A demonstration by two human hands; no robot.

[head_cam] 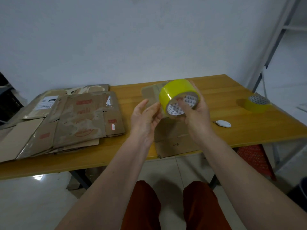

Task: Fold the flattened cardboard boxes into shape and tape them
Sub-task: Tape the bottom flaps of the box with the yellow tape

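Observation:
My right hand [196, 112] grips a yellow tape roll [172, 92] above the table, fingers curled round its far side and thumb in the core. My left hand [146, 117] is beside the roll on its left, fingers relaxed, thumb and fingertips at the roll's edge; whether it pinches the tape end I cannot tell. Under the hands lies a flattened cardboard box [172, 140], partly hidden by them, reaching the table's front edge. A stack of flattened cardboard boxes [69, 117] lies on the left of the table.
The wooden table [232, 90] carries a second yellow tape roll [255, 103] at the far right and a small white cutter [223, 123] right of my hands. A red stool [254, 158] stands under the table's right side. A metal rack [279, 35] rises at right.

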